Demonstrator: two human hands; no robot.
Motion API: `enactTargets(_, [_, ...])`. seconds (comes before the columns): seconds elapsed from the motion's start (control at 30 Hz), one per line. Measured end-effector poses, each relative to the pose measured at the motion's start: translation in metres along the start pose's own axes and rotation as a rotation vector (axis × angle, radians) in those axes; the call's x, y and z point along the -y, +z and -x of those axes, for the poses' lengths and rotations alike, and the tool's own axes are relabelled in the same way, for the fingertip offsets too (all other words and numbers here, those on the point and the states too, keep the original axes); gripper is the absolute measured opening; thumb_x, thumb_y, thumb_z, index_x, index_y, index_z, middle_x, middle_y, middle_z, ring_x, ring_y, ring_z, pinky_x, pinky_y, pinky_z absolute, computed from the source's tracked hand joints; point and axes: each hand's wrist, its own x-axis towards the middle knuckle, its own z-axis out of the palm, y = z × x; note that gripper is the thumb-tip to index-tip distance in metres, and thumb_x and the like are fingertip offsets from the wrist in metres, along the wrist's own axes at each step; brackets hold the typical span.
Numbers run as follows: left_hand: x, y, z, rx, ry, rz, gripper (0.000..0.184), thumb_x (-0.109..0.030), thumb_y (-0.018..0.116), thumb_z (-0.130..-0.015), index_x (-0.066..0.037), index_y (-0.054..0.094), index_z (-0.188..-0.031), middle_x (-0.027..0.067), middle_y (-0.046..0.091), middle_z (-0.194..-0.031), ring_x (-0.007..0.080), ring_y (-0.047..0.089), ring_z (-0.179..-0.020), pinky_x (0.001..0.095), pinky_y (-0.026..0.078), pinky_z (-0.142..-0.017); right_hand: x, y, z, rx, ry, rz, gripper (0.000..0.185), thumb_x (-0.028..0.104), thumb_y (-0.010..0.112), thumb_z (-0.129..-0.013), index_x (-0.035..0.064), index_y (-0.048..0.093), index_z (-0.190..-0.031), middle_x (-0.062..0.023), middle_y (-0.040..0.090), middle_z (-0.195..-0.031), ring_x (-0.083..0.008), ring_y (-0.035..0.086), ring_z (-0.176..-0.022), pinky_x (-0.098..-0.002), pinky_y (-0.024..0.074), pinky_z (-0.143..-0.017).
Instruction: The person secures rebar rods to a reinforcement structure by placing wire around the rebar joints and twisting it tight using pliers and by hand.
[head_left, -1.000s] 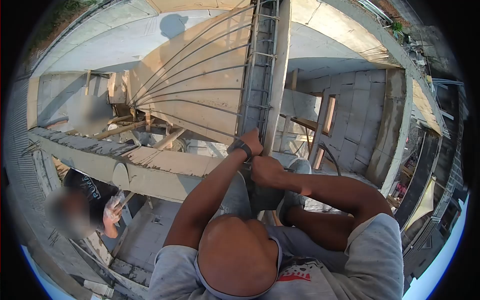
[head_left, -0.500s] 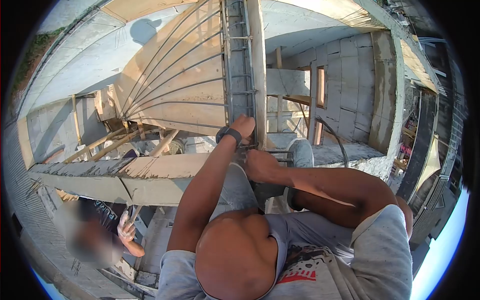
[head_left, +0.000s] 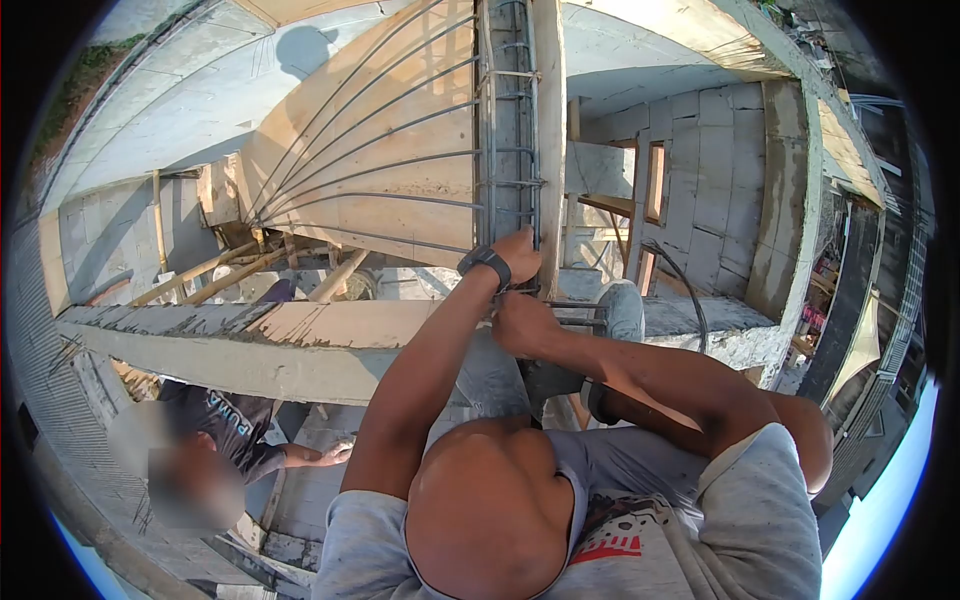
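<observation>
My left hand [head_left: 515,258], with a dark watch [head_left: 487,262] on its wrist, is closed at the near end of a rebar cage [head_left: 537,130]. The cage lies in a narrow trough between boards. Just below, my right hand [head_left: 525,325] is closed in a fist, close to short bars [head_left: 578,314] sticking out to the right. What either hand grips is hidden behind the fingers. Thin curved rebars [head_left: 390,154] fan out over a plywood panel [head_left: 400,205] to the left of the cage.
A plastered wall top [head_left: 330,325] runs off to the left. Below it, another person reaches out a hand [head_left: 338,453]. Wooden props [head_left: 340,275] stand under the plywood. Block walls [head_left: 710,160] rise at the right, with a dark bent cable [head_left: 690,285] near them.
The view has shifted, so the cage and both my hands appear slightly farther right. My hands stay closed near the same spot. The other person's hand has lowered and stretched to the right.
</observation>
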Motion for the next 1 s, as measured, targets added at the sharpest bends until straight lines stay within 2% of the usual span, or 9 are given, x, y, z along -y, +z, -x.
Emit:
enactTargets(0.2, [-0.007,-0.014,0.004,0.191,-0.025,-0.103,0.046,-0.009,0.051,-0.080,0.014,0.044,-0.119,0.0345,0.063,-0.100,0.0460,0.063,-0.094,0.0462,0.051,-0.082,0.002,0.011,-0.009,-0.062,0.040,-0.085,0.031,0.016,0.050,-0.088,-0.0132,0.061,-0.089,-0.0334,0.064,-0.093,-0.0449,0.066,-0.089,-0.0517,0.0528,-0.080])
enactTargets(0.3, [0.003,-0.004,0.000,0.105,0.071,-0.168,0.064,-0.005,0.057,-0.079,0.014,0.034,-0.136,0.0330,0.065,-0.102,0.0422,0.067,-0.094,0.0473,0.054,-0.080,0.001,0.018,-0.011,-0.095,0.049,-0.145,0.031,0.017,0.054,-0.086,-0.0137,0.061,-0.090,-0.0340,0.065,-0.093,-0.0455,0.066,-0.089,-0.0511,0.0528,-0.079])
enactTargets(0.43, [0.001,0.002,0.010,0.044,0.055,-0.267,0.046,-0.004,0.061,-0.078,0.010,0.048,-0.119,0.0309,0.066,-0.099,0.0419,0.066,-0.096,0.0483,0.054,-0.083,0.002,0.003,0.000,0.022,0.058,-0.157,0.035,0.020,0.056,-0.086,-0.0133,0.061,-0.095,-0.0347,0.065,-0.096,-0.0464,0.065,-0.091,-0.0504,0.0519,-0.082])
enactTargets(0.53, [0.009,0.011,0.021,-0.032,0.075,-0.235,0.034,-0.002,0.061,-0.077,0.006,0.054,-0.109,0.0298,0.066,-0.097,0.0432,0.065,-0.096,0.0489,0.053,-0.083,-0.003,-0.009,0.017,0.081,0.007,-0.400,0.036,0.022,0.056,-0.086,-0.0118,0.062,-0.096,-0.0340,0.065,-0.097,-0.0466,0.065,-0.093,-0.0508,0.0498,-0.085])
enactTargets(0.63, [0.018,0.020,0.034,-0.159,0.074,-0.134,0.032,0.001,0.057,-0.078,0.002,0.057,-0.110,0.0287,0.066,-0.096,0.0451,0.064,-0.096,0.0493,0.051,-0.084,-0.027,-0.030,0.036,0.026,-0.053,-0.127,0.041,0.025,0.059,-0.085,-0.0087,0.060,-0.108,-0.0290,0.065,-0.105,-0.0426,0.064,-0.099,-0.0482,0.0487,-0.087])
enactTargets(0.73, [0.013,0.025,0.049,-0.235,-0.010,-0.056,0.031,0.001,0.056,-0.079,0.001,0.057,-0.110,0.0275,0.067,-0.096,0.0444,0.064,-0.095,0.0496,0.051,-0.084,-0.061,-0.043,0.051,-0.157,-0.270,0.455,0.046,0.025,0.061,-0.084,-0.0021,0.056,-0.120,-0.0218,0.060,-0.108,-0.0371,0.060,-0.106,-0.0438,0.0480,-0.087])
enactTargets(0.83, [0.005,0.023,0.059,-0.247,-0.050,-0.020,0.032,0.000,0.055,-0.080,0.001,0.056,-0.112,0.0264,0.068,-0.097,0.0427,0.065,-0.095,0.0486,0.051,-0.084,-0.065,-0.029,0.048,-0.124,-0.330,0.717,0.039,0.016,0.061,-0.081,0.0038,0.053,-0.118,-0.0191,0.053,-0.116,-0.0337,0.054,-0.113,-0.0420,0.0452,-0.090])
enactTargets(0.93, [0.016,0.021,0.060,-0.270,0.014,0.103,0.033,0.000,0.056,-0.080,0.001,0.055,-0.113,0.0243,0.069,-0.099,0.0397,0.066,-0.097,0.0458,0.052,-0.085,-0.060,-0.010,0.037,-0.241,-0.296,0.732,0.036,0.012,0.061,-0.079,0.0015,0.053,-0.113,-0.0218,0.055,-0.115,-0.0362,0.061,-0.103,-0.0454,0.0504,-0.082])
enactTargets(1.0, [0.028,0.027,0.056,-0.281,0.097,0.223,0.034,0.000,0.057,-0.080,0.001,0.054,-0.114,0.0228,0.070,-0.101,0.0375,0.067,-0.099,0.0433,0.053,-0.086,-0.049,-0.013,0.033,-0.032,-0.205,0.687,0.037,0.012,0.061,-0.080,0.0011,0.053,-0.114,-0.0234,0.055,-0.115,-0.0379,0.065,-0.093,-0.0461,0.0532,-0.075])
